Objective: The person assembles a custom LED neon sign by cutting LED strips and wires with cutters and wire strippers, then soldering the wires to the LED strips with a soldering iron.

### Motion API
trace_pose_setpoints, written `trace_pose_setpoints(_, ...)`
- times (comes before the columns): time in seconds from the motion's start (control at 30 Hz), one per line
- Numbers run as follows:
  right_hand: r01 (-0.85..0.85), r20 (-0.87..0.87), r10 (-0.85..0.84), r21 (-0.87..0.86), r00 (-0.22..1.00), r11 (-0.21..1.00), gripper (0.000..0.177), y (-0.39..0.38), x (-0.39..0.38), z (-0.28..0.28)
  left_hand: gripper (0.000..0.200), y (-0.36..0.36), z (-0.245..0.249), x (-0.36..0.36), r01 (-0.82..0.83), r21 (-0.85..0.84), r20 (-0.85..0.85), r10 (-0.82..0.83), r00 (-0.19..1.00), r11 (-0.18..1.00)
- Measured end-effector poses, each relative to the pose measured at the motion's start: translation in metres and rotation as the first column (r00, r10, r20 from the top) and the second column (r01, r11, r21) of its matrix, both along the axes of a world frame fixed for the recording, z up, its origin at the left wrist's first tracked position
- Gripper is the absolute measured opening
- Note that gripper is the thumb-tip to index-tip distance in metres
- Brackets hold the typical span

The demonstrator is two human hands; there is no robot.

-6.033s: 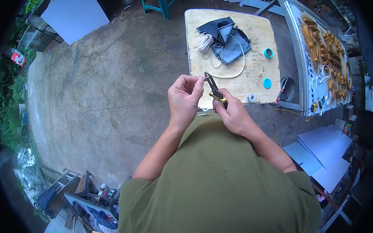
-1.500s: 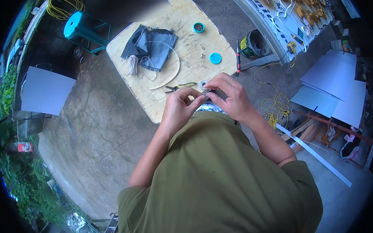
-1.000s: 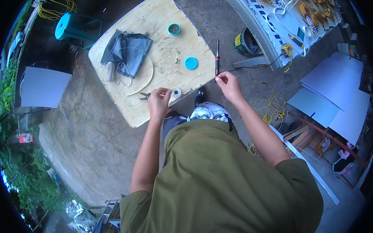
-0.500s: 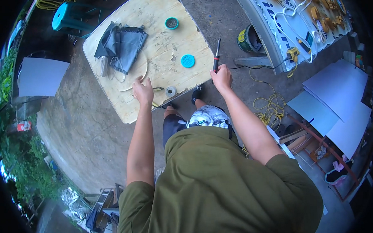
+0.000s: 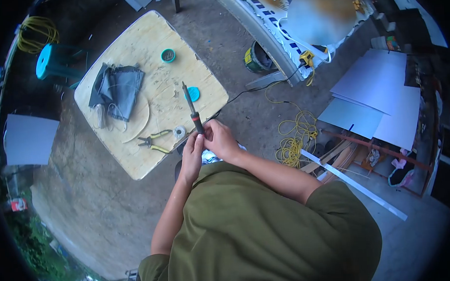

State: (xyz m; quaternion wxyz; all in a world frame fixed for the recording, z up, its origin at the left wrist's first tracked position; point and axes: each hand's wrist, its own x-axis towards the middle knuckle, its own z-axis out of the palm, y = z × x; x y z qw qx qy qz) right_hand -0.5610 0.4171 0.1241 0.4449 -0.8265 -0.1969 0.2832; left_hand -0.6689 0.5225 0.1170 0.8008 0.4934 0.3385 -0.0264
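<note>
A soldering iron (image 5: 196, 120) with a black and red handle stands tip-up in front of my body, over the table's near edge. My left hand (image 5: 191, 156) and my right hand (image 5: 221, 140) both close around the lower handle. Just left of them on the table lie a roll of solder wire (image 5: 179, 132) and yellow-handled pliers (image 5: 155, 141). Beyond the iron's tip is a turquoise lid (image 5: 193, 94), with a small turquoise tub (image 5: 168, 55) of dark grey contents farther back. A grey denim cloth (image 5: 124, 89) and a bundle of pale cord (image 5: 100, 116) sit at the left.
The wooden table (image 5: 145, 38) has a worn, peeling top. A black cable (image 5: 250, 90) runs right to a yellow extension socket (image 5: 307, 58) on a second table. Coiled yellow cord (image 5: 298, 142) and pale sheets (image 5: 371, 91) lie on the right. A turquoise stool (image 5: 56, 61) stands left.
My right hand has brought the soldering iron left and inward. My left hand has moved from over the table to the handle. The view has shifted, and the pliers are now uncovered.
</note>
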Motion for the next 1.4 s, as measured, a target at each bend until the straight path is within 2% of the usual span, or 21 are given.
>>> trace_pose_setpoints(0.03,-0.008,0.017,0.009,-0.033,1.000,0.999,0.029,0.002,-0.010,0.008,0.042,0.004,0.003,-0.003,0.006,-0.060,0.037,-0.004,0.999,0.998)
trace_pose_setpoints(0.17,0.015,0.099,-0.015,0.003,0.995,1.000,0.033,-0.001,-0.042,0.022,0.033,0.006,0.013,-0.022,0.055,-0.056,0.121,-0.048,0.992,0.997)
trace_pose_setpoints(0.23,-0.051,0.116,0.046,0.036,0.992,0.998,0.036,-0.010,-0.044,0.039,0.031,0.011,0.027,-0.026,0.097,-0.075,0.052,-0.093,0.994,0.992)
trace_pose_setpoints(0.27,-0.073,0.019,0.072,0.046,0.997,0.996,0.041,-0.017,-0.042,0.049,0.032,0.015,0.031,-0.028,0.145,-0.008,0.064,-0.144,0.987,0.989)
trace_pose_setpoints(0.3,-0.072,0.012,0.071,0.109,0.997,0.991,0.041,-0.027,-0.040,0.053,0.032,0.014,0.028,-0.031,0.117,-0.011,0.086,-0.115,0.990,0.993)
trace_pose_setpoints(0.37,0.023,0.050,-0.024,0.029,0.998,0.999,0.040,-0.055,-0.024,0.046,0.033,0.011,0.017,-0.036,0.044,-0.004,0.111,-0.044,0.993,0.999)
trace_pose_setpoints(0.43,0.164,0.197,-0.153,-0.039,0.968,0.986,0.026,-0.093,0.017,0.043,0.036,0.013,0.018,-0.038,0.027,0.010,0.078,-0.028,0.997,1.000)
trace_pose_setpoints(0.47,0.244,0.330,-0.228,-0.007,0.916,0.970,0.021,-0.118,0.047,0.032,0.037,0.013,0.020,-0.037,0.023,0.013,0.066,-0.023,0.998,1.000)
trace_pose_setpoints(0.5,0.332,0.377,-0.282,-0.074,0.882,0.940,0.019,-0.139,0.078,0.041,0.038,0.012,0.021,-0.035,0.018,0.012,0.053,-0.018,0.998,1.000)
trace_pose_setpoints(0.53,0.359,0.489,-0.318,0.011,0.812,0.933,0.020,-0.171,0.116,0.025,0.038,0.010,0.024,-0.031,0.013,0.032,0.058,-0.015,0.998,0.999)
trace_pose_setpoints(0.6,0.471,0.617,-0.353,-0.033,0.704,0.882,0.019,-0.232,0.195,0.010,0.037,0.000,0.025,-0.021,-0.008,0.048,0.027,0.006,1.000,0.999)
trace_pose_setpoints(0.63,0.497,0.648,-0.354,-0.044,0.674,0.866,0.018,-0.256,0.232,0.006,0.037,-0.006,0.025,-0.013,-0.015,0.058,0.009,0.015,1.000,0.998)
trace_pose_setpoints(0.67,0.521,0.595,-0.395,-0.048,0.700,0.852,0.018,-0.276,0.268,0.001,0.034,-0.016,0.020,-0.005,-0.054,0.031,0.025,0.053,0.998,0.998)
trace_pose_setpoints(0.7,0.540,0.590,-0.392,-0.089,0.706,0.837,0.019,-0.293,0.302,-0.006,0.031,-0.023,0.016,0.001,-0.100,0.099,-0.017,0.102,0.995,0.990)
trace_pose_setpoints(0.77,0.433,0.644,-0.300,-0.053,0.703,0.900,0.019,-0.330,0.372,-0.040,0.027,-0.047,0.009,0.024,-0.148,0.193,-0.063,0.163,0.985,0.970)
trace_pose_setpoints(0.83,0.440,0.691,-0.200,-0.188,0.694,0.878,0.019,-0.345,0.423,-0.050,0.024,-0.068,0.012,0.042,-0.205,0.227,-0.108,0.233,0.966,0.952)
trace_pose_setpoints(0.9,0.411,0.686,-0.144,-0.242,0.713,0.879,0.022,-0.351,0.469,-0.058,0.028,-0.081,0.033,0.057,-0.171,0.242,-0.157,0.212,0.965,0.955)
trace_pose_setpoints(1.03,0.309,0.695,-0.001,-0.318,0.719,0.896,0.033,-0.353,0.543,-0.085,0.023,-0.107,0.060,0.088,-0.235,0.269,-0.117,0.274,0.955,0.934)
trace_pose_setpoints(1.2,0.196,0.686,0.189,-0.442,0.702,0.875,0.047,-0.354,0.584,-0.121,0.030,-0.129,0.079,0.113,-0.163,0.370,-0.189,0.246,0.951,0.915)
trace_pose_setpoints(1.3,0.188,0.610,0.216,-0.528,0.762,0.828,0.052,-0.355,0.593,-0.131,0.033,-0.139,0.081,0.118,-0.211,0.315,-0.167,0.273,0.947,0.925)
trace_pose_setpoints(1.4,0.192,0.548,0.262,-0.635,0.795,0.748,0.048,-0.349,0.598,-0.121,0.034,-0.146,0.086,0.119,-0.271,0.237,-0.141,0.309,0.941,0.933)
